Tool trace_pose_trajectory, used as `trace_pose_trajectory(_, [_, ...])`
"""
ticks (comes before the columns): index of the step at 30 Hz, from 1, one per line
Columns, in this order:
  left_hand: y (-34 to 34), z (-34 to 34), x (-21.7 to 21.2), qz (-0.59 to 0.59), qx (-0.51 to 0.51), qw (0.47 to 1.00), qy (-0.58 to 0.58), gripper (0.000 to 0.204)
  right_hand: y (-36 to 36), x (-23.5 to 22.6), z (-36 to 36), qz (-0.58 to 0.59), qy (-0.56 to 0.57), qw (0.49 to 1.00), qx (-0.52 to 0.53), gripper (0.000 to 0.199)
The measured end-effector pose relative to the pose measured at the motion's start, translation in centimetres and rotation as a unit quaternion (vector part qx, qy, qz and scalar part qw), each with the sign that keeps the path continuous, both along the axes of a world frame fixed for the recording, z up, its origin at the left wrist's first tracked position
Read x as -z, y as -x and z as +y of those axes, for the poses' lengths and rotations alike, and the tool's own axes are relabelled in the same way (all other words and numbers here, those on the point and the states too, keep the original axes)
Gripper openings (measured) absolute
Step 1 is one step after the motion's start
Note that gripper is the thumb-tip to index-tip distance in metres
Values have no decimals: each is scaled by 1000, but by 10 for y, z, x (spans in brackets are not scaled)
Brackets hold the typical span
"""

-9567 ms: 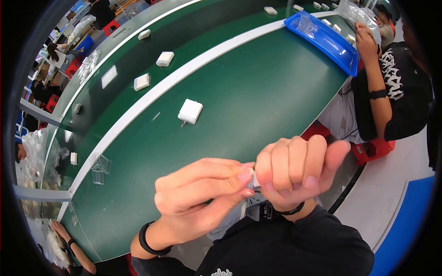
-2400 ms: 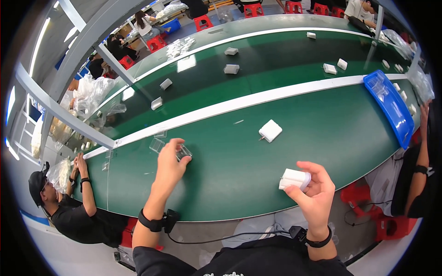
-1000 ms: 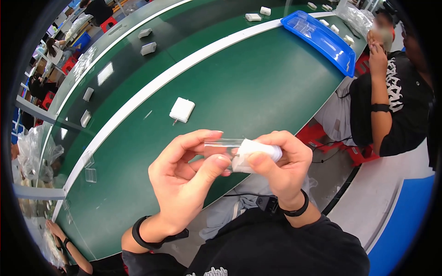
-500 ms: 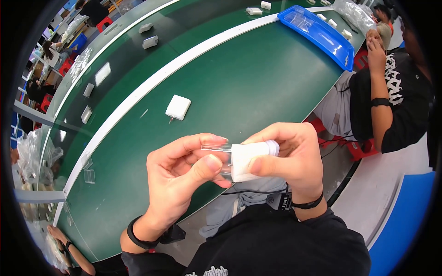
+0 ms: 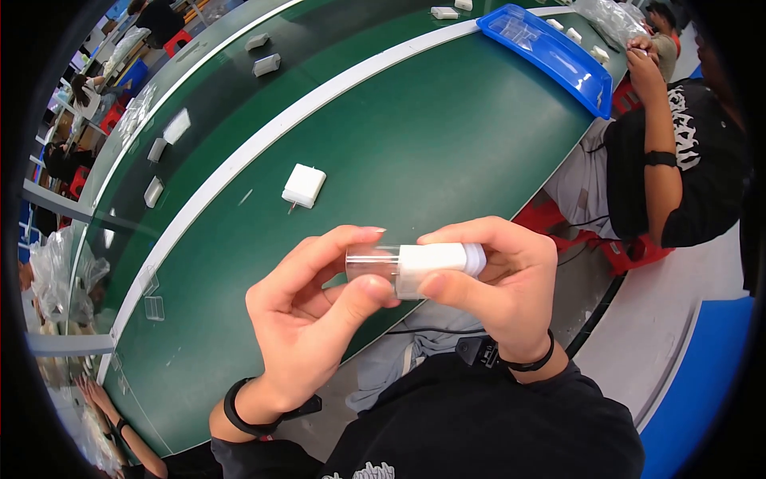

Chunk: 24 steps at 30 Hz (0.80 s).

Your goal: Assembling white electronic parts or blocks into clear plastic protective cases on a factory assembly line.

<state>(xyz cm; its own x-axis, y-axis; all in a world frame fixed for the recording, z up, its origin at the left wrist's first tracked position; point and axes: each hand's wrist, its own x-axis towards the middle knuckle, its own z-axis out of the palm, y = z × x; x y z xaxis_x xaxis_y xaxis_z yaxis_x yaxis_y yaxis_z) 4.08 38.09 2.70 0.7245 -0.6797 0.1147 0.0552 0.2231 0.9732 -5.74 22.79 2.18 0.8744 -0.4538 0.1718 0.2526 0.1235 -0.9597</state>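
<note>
Fingers [image 5: 343, 239] of the left hand [image 5: 307, 299] close around one clear case [image 5: 373, 263], thumb below and index finger above. Thumb and fingers of the right hand [image 5: 503, 275] grasp one white block [image 5: 433, 259] from the other side, so both hands are full, one thing each. Case and block lie end to end, level, held over the near edge of the table [image 5: 447, 172]. The block is at the mouth of the case and seems to sit partly inside it, though the clear plastic makes the overlap hard to judge. One rounded, paler end of the block shows by the right fingers. Two black bands circle the wrists, one on each.

One second block [image 5: 304, 185] lies alone on the green table, beyond the hands, with a thin prong at its near edge. To the far left, near the white rail [image 5: 239, 156], two loose cases [image 5: 154, 308] show clearly. Beyond the rail, six white pieces [image 5: 266, 65] are in view on the belt [image 5: 335, 52]: four to the left, two at the top. At the upper right stands one blue tray [image 5: 578, 77] with clear plastic in its far end; three more pieces [image 5: 574, 35] lie just past it. One co-worker [image 5: 674, 160] sits beside the tray, hands raised.
</note>
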Motion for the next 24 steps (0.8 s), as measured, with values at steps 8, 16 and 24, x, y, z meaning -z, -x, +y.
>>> trace_pose_trajectory(8, [-22, 4, 3, -255, 72, 959, 104, 44, -4, 14, -4, -273, 279, 911, 128, 33])
trace_pose_trajectory(16, [-14, 0, -1, -166, 66, 980, 93, 65, -5, 25, -26, -308, 262, 911, 78, 46])
trace_pose_trajectory(24, [-15, 0, 3, -101, 98, 984, 113, 68, -12, 12, -15, -219, 155, 963, -1, 62])
